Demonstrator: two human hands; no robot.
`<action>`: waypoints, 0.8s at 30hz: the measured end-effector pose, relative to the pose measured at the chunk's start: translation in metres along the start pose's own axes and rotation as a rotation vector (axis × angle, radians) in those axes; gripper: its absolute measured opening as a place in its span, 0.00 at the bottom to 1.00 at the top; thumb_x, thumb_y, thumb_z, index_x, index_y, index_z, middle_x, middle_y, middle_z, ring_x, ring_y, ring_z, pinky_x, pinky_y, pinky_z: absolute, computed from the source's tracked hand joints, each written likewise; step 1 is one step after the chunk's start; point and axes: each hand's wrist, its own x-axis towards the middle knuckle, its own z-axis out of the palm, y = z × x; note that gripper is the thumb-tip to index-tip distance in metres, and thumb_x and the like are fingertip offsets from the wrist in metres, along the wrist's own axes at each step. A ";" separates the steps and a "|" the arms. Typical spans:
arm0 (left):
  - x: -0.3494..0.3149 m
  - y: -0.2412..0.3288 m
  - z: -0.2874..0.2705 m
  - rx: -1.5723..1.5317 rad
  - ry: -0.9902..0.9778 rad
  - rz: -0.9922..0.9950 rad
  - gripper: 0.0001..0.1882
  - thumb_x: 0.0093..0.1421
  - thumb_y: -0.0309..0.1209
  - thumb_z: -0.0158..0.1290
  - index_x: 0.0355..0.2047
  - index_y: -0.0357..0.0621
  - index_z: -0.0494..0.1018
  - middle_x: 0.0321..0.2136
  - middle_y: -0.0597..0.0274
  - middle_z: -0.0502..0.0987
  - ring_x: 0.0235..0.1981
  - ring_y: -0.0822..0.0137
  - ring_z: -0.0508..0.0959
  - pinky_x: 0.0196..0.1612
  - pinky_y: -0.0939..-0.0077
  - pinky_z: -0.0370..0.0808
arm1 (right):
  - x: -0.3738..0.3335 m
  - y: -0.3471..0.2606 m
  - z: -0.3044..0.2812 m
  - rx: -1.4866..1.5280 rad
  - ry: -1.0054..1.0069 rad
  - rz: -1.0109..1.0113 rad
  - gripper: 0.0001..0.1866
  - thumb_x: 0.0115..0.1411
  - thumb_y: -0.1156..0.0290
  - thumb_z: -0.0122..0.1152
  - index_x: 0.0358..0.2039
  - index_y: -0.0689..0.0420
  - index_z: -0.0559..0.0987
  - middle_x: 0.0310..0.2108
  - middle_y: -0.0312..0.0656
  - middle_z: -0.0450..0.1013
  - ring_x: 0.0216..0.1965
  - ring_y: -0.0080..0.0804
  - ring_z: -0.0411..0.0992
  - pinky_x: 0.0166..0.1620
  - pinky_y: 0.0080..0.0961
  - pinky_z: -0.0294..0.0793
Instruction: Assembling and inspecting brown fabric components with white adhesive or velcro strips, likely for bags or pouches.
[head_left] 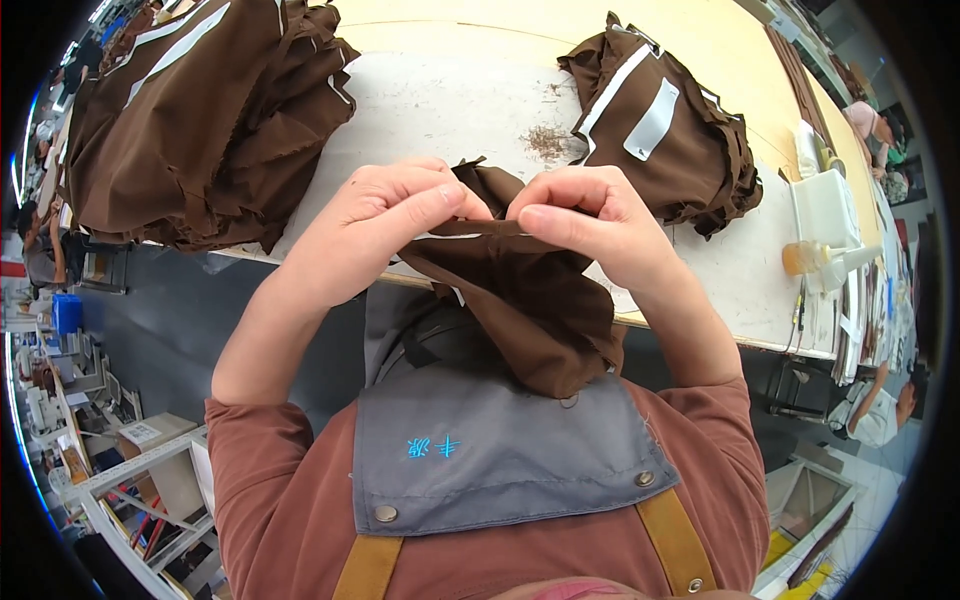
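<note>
Between my two hands hangs a brown fabric piece (pixel 520 300) with a white strip along its upper edge, drooping in folds over the table's front edge and my apron. My left hand (pixel 395 215) pinches that edge between thumb and fingers. Close beside it, my right hand (pixel 585 215) pinches the same edge, the fingertips of both hands nearly meeting. A large pile of brown fabric pieces (pixel 210 130) with white strips lies to the left. Another brown fabric pile (pixel 670 130), with a white patch on top, lies to the right.
The pale worktable (pixel 420 110) spans the front, with thread scraps (pixel 547 143) between the piles. At its right stand a white container (pixel 828 208) and a small bottle with amber liquid (pixel 800 258). A blue bin (pixel 66 313) is far left; other people work at the sides.
</note>
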 end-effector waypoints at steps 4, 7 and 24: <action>0.000 -0.002 -0.003 0.049 -0.005 -0.012 0.13 0.66 0.30 0.48 0.34 0.34 0.79 0.30 0.65 0.74 0.34 0.75 0.74 0.39 0.81 0.68 | 0.003 -0.002 0.002 -0.144 -0.021 -0.018 0.08 0.59 0.70 0.68 0.31 0.62 0.82 0.25 0.30 0.74 0.27 0.13 0.67 0.30 0.11 0.64; -0.001 -0.003 0.000 0.104 0.005 -0.028 0.09 0.64 0.27 0.51 0.33 0.35 0.79 0.30 0.67 0.74 0.32 0.76 0.73 0.37 0.82 0.67 | 0.002 0.002 0.004 -0.049 0.029 -0.002 0.08 0.58 0.71 0.70 0.30 0.62 0.82 0.25 0.31 0.75 0.26 0.13 0.67 0.30 0.12 0.65; 0.017 -0.008 0.042 0.402 0.446 0.450 0.31 0.55 0.30 0.66 0.56 0.38 0.66 0.46 0.53 0.76 0.47 0.63 0.77 0.52 0.71 0.72 | 0.022 -0.054 0.019 -0.603 0.264 -0.643 0.09 0.60 0.70 0.67 0.39 0.59 0.82 0.28 0.34 0.77 0.29 0.20 0.74 0.35 0.16 0.73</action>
